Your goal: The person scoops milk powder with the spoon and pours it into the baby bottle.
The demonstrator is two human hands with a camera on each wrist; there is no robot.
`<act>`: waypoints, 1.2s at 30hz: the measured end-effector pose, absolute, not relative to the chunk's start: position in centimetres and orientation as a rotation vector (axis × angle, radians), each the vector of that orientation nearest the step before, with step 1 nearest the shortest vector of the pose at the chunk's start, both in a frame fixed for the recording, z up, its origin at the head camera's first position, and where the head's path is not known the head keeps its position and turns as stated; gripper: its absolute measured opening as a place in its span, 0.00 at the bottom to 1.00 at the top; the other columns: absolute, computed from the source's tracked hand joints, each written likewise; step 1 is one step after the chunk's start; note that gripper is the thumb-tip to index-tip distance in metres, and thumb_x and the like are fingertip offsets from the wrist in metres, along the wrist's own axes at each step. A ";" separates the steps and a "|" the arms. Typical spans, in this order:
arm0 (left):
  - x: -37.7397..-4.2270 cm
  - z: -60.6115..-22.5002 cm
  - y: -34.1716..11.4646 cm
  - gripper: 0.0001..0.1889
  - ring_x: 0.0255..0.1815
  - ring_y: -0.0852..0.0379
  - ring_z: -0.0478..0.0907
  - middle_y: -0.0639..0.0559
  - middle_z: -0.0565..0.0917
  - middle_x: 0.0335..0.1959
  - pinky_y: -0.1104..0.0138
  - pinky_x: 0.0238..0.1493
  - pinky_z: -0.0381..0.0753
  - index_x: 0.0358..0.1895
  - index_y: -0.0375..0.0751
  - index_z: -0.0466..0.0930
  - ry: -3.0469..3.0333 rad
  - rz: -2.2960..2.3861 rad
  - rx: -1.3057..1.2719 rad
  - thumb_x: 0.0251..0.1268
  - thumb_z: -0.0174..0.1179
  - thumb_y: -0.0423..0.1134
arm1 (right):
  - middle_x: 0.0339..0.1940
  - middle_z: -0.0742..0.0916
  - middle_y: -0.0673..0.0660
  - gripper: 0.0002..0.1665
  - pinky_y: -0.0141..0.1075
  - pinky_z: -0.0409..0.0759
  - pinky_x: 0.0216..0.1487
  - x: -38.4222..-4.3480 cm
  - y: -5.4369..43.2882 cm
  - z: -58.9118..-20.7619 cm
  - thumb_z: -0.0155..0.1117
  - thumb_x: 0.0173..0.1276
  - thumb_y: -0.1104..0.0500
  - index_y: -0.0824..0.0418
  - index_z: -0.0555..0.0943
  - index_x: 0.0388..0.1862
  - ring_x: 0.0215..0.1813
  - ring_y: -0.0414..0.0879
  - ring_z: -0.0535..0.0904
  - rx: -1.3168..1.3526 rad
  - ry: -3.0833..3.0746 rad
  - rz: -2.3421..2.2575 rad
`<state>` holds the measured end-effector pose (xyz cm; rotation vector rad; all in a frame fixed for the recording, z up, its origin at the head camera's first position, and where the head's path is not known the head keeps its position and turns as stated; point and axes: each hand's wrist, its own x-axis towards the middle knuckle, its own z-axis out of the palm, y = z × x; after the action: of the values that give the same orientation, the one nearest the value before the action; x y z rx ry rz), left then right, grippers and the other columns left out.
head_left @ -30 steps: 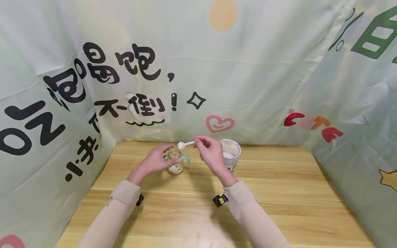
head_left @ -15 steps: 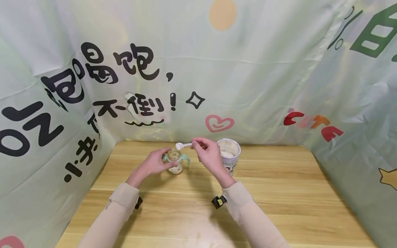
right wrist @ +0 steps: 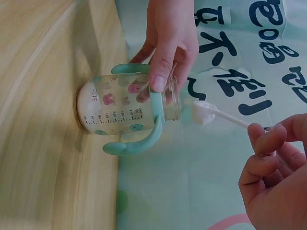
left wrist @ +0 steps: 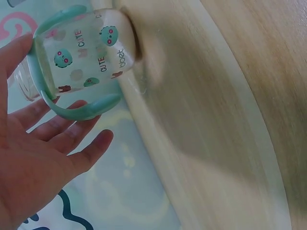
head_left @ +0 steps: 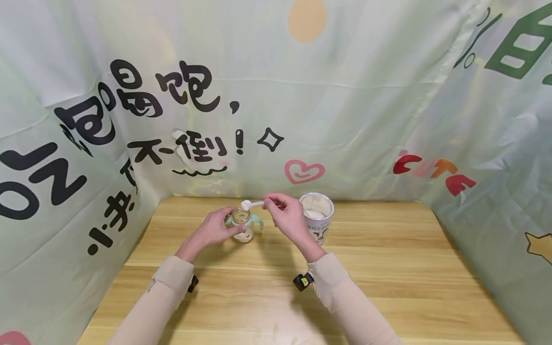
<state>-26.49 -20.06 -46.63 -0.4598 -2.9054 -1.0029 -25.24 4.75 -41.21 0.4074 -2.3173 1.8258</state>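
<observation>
A clear baby bottle (head_left: 246,235) with a mint-green two-handled collar stands upright on the table, its mouth uncovered. Printed cartoon faces and a measuring scale (right wrist: 115,116) mark its side, and pale powder shows at the bottom. My left hand (head_left: 214,227) holds it near the neck, thumb (right wrist: 163,72) on the collar and fingers around the far side. Between thumb and fingertips my right hand (head_left: 285,213) pinches the handle of a white measuring scoop (head_left: 254,204). Heaped with white powder, the scoop's bowl (right wrist: 203,113) is close over the bottle's mouth.
Just right of my right hand stands an open milk powder can (head_left: 318,224), with white powder inside. Printed cloth walls (head_left: 366,120) enclose the wooden table (head_left: 388,278) at the back and both sides.
My right hand has moved left and slightly down, bringing the scoop over the bottle's mouth. My left hand has closed in around the bottle's neck.
</observation>
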 end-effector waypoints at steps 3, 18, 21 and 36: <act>-26.5 -46.7 -20.0 0.39 0.66 0.36 0.80 0.36 0.84 0.64 0.41 0.70 0.78 0.72 0.34 0.74 -2.911 -1.000 -0.452 0.66 0.73 0.56 | 0.37 0.94 0.55 0.09 0.29 0.74 0.20 -25.1 4.6 -41.2 0.66 0.77 0.56 0.54 0.91 0.47 0.20 0.38 0.75 0.408 -2.343 1.806; -26.8 -47.2 -20.2 0.40 0.68 0.37 0.79 0.37 0.83 0.66 0.42 0.72 0.77 0.73 0.36 0.74 -2.909 -0.997 -0.458 0.65 0.73 0.57 | 0.36 0.94 0.55 0.11 0.30 0.74 0.21 -25.2 4.4 -42.0 0.66 0.74 0.57 0.57 0.92 0.48 0.24 0.39 0.79 0.452 -2.389 1.712; -26.8 -47.2 -20.2 0.40 0.68 0.36 0.79 0.37 0.83 0.66 0.42 0.71 0.77 0.73 0.35 0.73 -2.905 -0.981 -0.469 0.66 0.72 0.57 | 0.36 0.95 0.54 0.11 0.30 0.72 0.21 -25.2 4.4 -42.1 0.66 0.74 0.57 0.53 0.93 0.47 0.25 0.39 0.79 0.445 -2.402 1.674; -26.7 -47.2 -20.1 0.40 0.69 0.36 0.79 0.36 0.83 0.67 0.42 0.73 0.76 0.74 0.36 0.73 -2.895 -1.010 -0.452 0.66 0.72 0.57 | 0.28 0.92 0.51 0.11 0.30 0.67 0.19 -25.4 4.3 -42.6 0.68 0.72 0.55 0.48 0.94 0.46 0.19 0.38 0.72 0.438 -2.428 1.601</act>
<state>-26.69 -20.13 -47.18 -0.4521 -2.8950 -1.0096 -25.44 4.33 -42.63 0.4379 -2.4277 1.6011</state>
